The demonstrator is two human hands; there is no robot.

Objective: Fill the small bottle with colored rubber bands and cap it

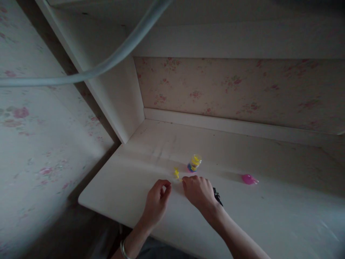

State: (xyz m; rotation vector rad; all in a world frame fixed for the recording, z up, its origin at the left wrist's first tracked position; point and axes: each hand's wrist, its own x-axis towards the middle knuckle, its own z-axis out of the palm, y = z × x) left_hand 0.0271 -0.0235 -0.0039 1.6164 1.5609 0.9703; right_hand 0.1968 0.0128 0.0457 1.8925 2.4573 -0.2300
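My left hand [157,199] hovers over the white desk [269,216] with its fingers curled into a pinch; what is between them is too small to make out. My right hand [198,190] is beside it, fingers bent down and closed near the desk surface. Just beyond the fingertips lies a small yellow piece [176,173]. A little farther back stands a small clear container [194,163] with yellow and blue contents. A dark object [217,196] shows partly under my right wrist.
A pink object [249,179] lies on the desk to the right. Floral wallpaper backs the desk, a white side panel [118,93] closes it on the left, and a pale hose [113,59] crosses overhead. A bracelet [124,249] is on my left wrist.
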